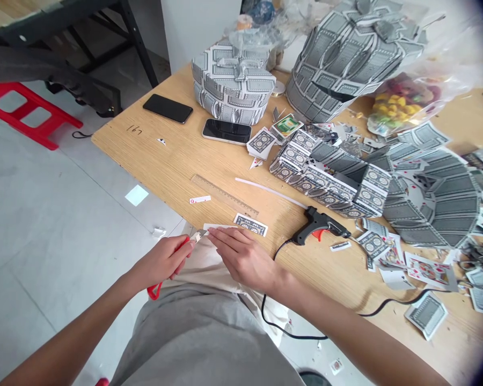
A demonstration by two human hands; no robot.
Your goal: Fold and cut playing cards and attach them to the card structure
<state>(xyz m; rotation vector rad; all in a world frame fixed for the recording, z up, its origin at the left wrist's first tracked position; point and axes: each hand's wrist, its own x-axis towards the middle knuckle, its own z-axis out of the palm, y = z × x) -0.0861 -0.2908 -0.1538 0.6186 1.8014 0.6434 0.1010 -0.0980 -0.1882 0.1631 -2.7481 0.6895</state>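
Observation:
My left hand [169, 261] is closed around a red-handled cutter [196, 236]. Its short metal blade points at the near table edge, and a red loop shows below my fist. My right hand [241, 256] lies flat, fingers stretched out, on a white card [217, 226] at that edge; most of the card is hidden under my fingers. The blade is at the card's left end, though whether it touches is unclear. Just beyond my right hand is a patterned playing card [250, 224]. A clear ruler [225, 195] and a cut card strip [200, 199] lie farther off.
A black glue gun [320, 225] trails a cable over the table edge. Behind it stand a card-covered box [330, 177], a round card basket [446, 198] and larger card-built containers [233, 80]. Two phones [168, 108] rest at the far left. A red stool [24, 110] stands on the floor.

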